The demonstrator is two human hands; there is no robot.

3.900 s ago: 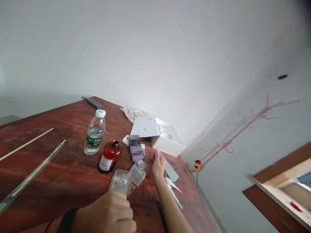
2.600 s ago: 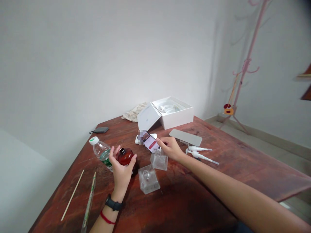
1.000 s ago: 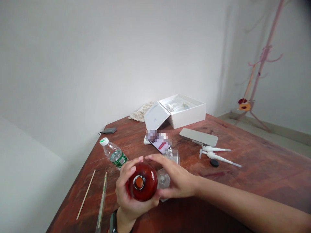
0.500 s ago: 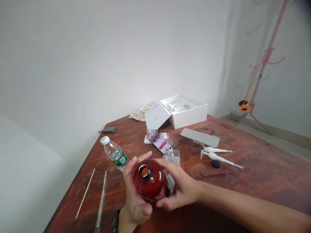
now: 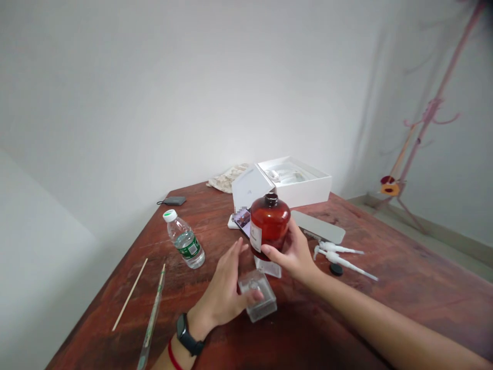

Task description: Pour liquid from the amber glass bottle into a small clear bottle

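My right hand (image 5: 295, 252) is closed around the lower right side of an amber bottle (image 5: 271, 218). That bottle is upright, has a bare neck with no cap, and shows a white label. My left hand (image 5: 227, 288) is open, fingers stretched forward, with its thumb over a clear square bottle (image 5: 264, 308). Whether the thumb touches it I cannot tell. Just below the amber bottle is a clear and white piece (image 5: 269, 268), partly hidden. A phone (image 5: 242, 220) lies behind, partly covered by the amber bottle.
Left of my hands stands a water bottle (image 5: 188, 244); a bare wooden stick (image 5: 130, 294) and wrapped chopsticks (image 5: 154, 313) lie nearby. At right are two white pump heads (image 5: 342, 254), a black cap (image 5: 336, 269) and a flat silver case (image 5: 319, 226). An opened white box (image 5: 308, 190) sits behind.
The amber bottle has moved forward and right in my right hand and is now more upright. My left hand has let go of it and opened by the clear square bottle.
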